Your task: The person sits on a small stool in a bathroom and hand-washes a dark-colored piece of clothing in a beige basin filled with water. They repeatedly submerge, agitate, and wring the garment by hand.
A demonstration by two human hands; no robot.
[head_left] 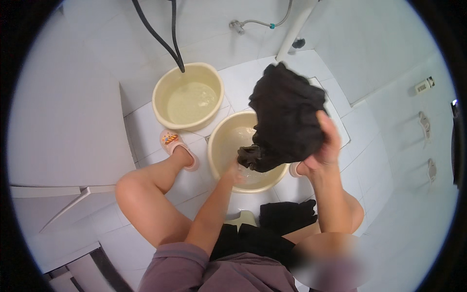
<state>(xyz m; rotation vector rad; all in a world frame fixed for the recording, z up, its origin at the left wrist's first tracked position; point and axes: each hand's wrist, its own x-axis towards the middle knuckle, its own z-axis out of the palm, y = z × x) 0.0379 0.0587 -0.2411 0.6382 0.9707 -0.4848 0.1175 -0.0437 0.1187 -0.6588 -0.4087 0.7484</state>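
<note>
A dark black garment, wrinkled and bunched, is held up above a cream plastic basin between my feet. My right hand grips its right side, with the thumb on the near face and part of the fingers behind the cloth. At the garment's lower left end, a small gathered bit of cloth hangs over the basin, and my left hand is closed on it, slightly blurred. Shallow water shows in the basin, partly covered by the cloth.
A second cream basin with water stands at the far left, a black hose hanging over it. Another black cloth lies by my right thigh. A wall tap and white pipe are at the back.
</note>
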